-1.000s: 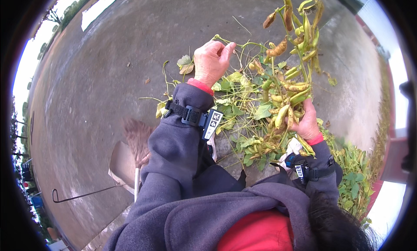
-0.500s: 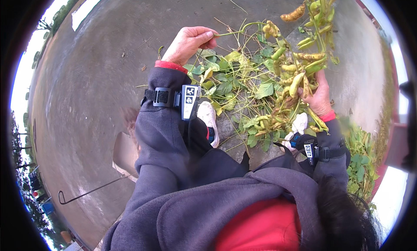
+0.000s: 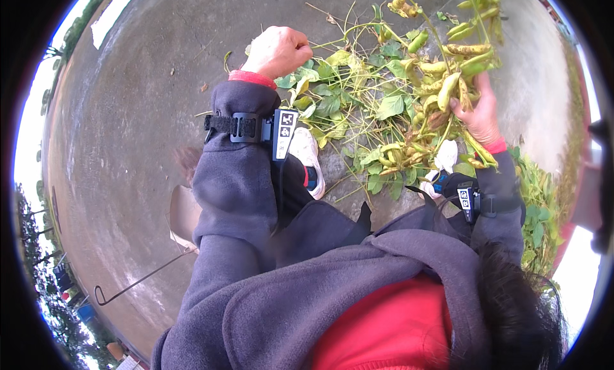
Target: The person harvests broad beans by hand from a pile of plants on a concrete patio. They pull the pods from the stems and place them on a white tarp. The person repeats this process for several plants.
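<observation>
My right hand [image 3: 483, 117] is wrapped round the stem of a soybean plant [image 3: 451, 92] hung with plump yellow-green pods, some spotted brown. The plant's top runs beyond the upper edge of the view, and its lower pods hang beside my wrist. My left hand [image 3: 278, 52] is curled closed to the left of the plant, back of the hand up. Thin stalks pass close to its knuckles, but what lies inside its fingers is hidden. Beneath both hands, a heap of green and yellowing leaves and stalks [image 3: 329, 104] lies on the ground.
My white shoes [image 3: 306, 154] stand at the near edge of the leaf heap, on grey concrete [image 3: 134, 133]. More leafy plants [image 3: 537, 216] lie at the right. On the left are a pale, pan-like object [image 3: 184, 220] and a thin hooked metal rod [image 3: 137, 280].
My left hand has turned from a fingertip pinch on a thin stalk into a curled, palm-down fist. My right hand, with the soybean plant, has shifted slightly right.
</observation>
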